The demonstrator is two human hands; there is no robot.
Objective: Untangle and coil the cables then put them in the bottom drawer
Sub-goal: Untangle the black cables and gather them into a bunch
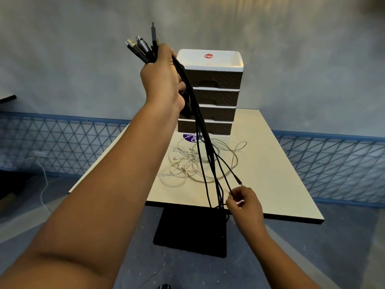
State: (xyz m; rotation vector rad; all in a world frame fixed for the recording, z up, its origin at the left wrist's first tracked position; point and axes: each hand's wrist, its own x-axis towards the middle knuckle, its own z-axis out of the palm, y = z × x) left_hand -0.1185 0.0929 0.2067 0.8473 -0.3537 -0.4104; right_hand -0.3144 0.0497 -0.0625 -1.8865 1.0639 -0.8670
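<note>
Desk [270, 163] under white cable tangle [193, 163] at 12 o'clock, before drawer unit [212, 90]. Black cables [205, 142] strung from 11 down to 5 o'clock: left hand [164, 78] fisted round plug ends, right hand [241, 202] pinching one strand low.

black matt braided-looking cables [205, 140] | smooth white cables [187, 163] | matt cream worktop [270, 163] | woven-textured brown plastic drawers [216, 80]

White cables [193, 163] and hanging black cables [205, 134] block the bottom drawer [205, 127].
</note>
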